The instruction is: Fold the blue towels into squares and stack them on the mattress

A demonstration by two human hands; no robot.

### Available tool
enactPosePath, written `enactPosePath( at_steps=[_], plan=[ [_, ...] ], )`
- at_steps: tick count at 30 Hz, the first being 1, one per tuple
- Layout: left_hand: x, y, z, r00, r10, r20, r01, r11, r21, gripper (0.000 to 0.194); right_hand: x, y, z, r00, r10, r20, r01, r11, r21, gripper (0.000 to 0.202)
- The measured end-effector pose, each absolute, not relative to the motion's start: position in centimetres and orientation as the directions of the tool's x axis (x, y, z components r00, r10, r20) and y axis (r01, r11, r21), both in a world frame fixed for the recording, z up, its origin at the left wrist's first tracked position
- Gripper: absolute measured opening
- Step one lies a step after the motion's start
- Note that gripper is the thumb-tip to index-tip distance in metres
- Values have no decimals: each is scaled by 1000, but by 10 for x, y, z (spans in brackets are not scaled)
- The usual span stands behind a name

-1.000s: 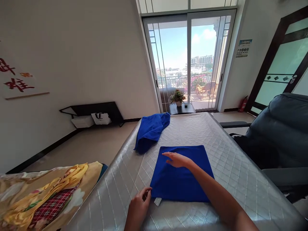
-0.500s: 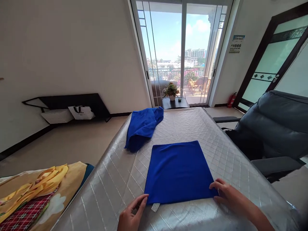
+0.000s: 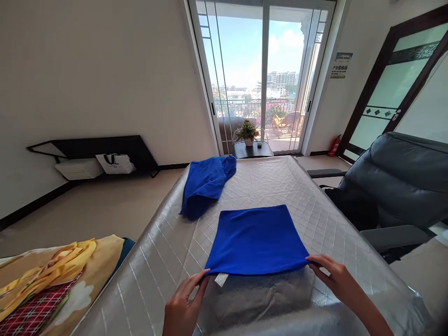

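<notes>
A flat blue cloth lies on the silver quilted surface, its near edge lifted. My left hand pinches the near left corner, beside a small white tag. At the near right corner, my right hand holds the cloth between thumb and fingers. Farther off and to the left, a second blue cloth rests crumpled on the same surface.
A dark armchair stands at the right. Patterned bedding with yellow cloth is at the lower left. Beyond the far edge are a small black table with a potted plant and a sliding glass door.
Both hands have raised the near edge of the flat blue cloth off the surface, and it sits higher in view. The tag has risen with it. The crumpled cloth is unchanged.
</notes>
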State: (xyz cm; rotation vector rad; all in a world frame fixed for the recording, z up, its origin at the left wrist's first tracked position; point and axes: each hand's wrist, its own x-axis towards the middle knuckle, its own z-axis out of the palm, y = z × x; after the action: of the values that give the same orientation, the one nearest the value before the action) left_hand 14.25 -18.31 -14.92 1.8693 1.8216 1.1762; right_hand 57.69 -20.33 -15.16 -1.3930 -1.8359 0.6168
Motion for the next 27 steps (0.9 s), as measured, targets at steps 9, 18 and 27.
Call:
enactPosePath(
  at_steps=[9,18,27],
  plan=[
    [135,-194,-37,-106,768,631,815,-297,498,35,601,-196,-44,-206,764,612,672,565,-479,30],
    [132,-125,32,60,797,601,787,-409,462,38,607,-112,19,-275,847,455,723,494,-483,34],
    [146,-56,64,-129,821,557,731,-300,613,44,585,-54,54,-69,711,699,808,451,-379,38]
  ],
)
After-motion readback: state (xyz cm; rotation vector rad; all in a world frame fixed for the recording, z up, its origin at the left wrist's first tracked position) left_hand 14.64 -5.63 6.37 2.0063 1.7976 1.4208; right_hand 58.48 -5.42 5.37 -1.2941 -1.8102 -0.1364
